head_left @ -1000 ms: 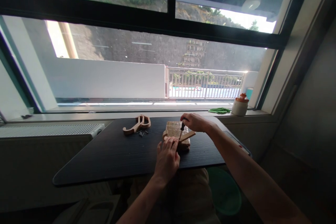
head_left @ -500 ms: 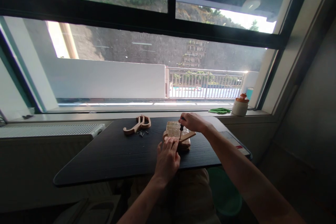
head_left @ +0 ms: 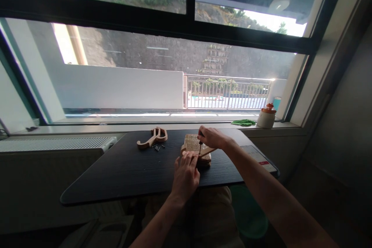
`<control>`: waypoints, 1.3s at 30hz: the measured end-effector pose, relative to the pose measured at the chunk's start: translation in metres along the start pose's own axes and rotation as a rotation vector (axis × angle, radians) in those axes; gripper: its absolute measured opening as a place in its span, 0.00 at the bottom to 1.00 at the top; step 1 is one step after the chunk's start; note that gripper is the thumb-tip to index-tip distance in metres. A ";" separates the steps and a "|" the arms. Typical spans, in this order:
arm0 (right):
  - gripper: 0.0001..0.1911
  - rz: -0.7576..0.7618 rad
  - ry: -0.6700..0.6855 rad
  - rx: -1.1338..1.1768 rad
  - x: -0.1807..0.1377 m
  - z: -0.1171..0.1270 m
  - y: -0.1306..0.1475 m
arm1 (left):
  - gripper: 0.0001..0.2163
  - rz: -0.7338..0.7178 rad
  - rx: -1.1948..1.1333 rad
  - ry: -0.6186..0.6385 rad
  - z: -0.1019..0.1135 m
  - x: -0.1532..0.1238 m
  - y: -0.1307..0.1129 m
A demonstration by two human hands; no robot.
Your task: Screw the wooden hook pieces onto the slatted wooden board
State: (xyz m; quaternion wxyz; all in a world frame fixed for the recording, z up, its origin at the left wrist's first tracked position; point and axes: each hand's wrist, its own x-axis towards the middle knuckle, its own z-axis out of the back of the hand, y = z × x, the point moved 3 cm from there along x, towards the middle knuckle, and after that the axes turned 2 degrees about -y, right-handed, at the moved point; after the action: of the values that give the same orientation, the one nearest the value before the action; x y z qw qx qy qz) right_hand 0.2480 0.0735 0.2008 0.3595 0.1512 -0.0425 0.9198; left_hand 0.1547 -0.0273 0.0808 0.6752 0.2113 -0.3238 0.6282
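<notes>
My right hand [head_left: 212,137] is closed around the handle of a screwdriver [head_left: 200,145], held upright with its shaft pointing down. The tip meets a curved light-wood piece [head_left: 207,151], perhaps a hook, at a spot beside my left fingertips. With its fingers together, my left hand [head_left: 186,174] presses and grips this wooden piece from the near side. Beneath the wood lies a thick tan block [head_left: 192,140] with a shiny, wrapped-looking surface. Whether a screw sits under the tip is too small to see.
On the black table [head_left: 122,178], left of my hands, lie another wooden hook-shaped piece [head_left: 157,136] and several loose screws [head_left: 157,148]. A flat packet [head_left: 258,159] lies at the right edge. The windowsill holds a green cloth [head_left: 243,123] and a white jar [head_left: 266,118].
My right hand has shifted and turned slightly at the screwdriver, its wrist a little to the left and lower. My left hand stays in place on the wooden piece.
</notes>
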 end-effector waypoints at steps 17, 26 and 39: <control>0.19 -0.058 0.066 -0.024 0.009 0.004 0.002 | 0.25 0.008 -0.035 0.004 -0.004 -0.001 0.004; 0.19 -0.046 0.046 -0.038 0.001 0.012 -0.001 | 0.18 -0.015 -0.103 -0.083 0.011 -0.009 0.008; 0.19 -0.022 0.056 0.018 -0.017 0.014 -0.016 | 0.19 0.707 -0.331 0.434 -0.030 0.061 0.078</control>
State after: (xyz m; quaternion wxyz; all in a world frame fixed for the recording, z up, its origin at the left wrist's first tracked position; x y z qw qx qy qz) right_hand 0.2741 0.0713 0.2081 0.3693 0.1290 -0.0224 0.9200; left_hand 0.0827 0.0462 0.0926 0.4960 -0.1602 -0.3231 0.7899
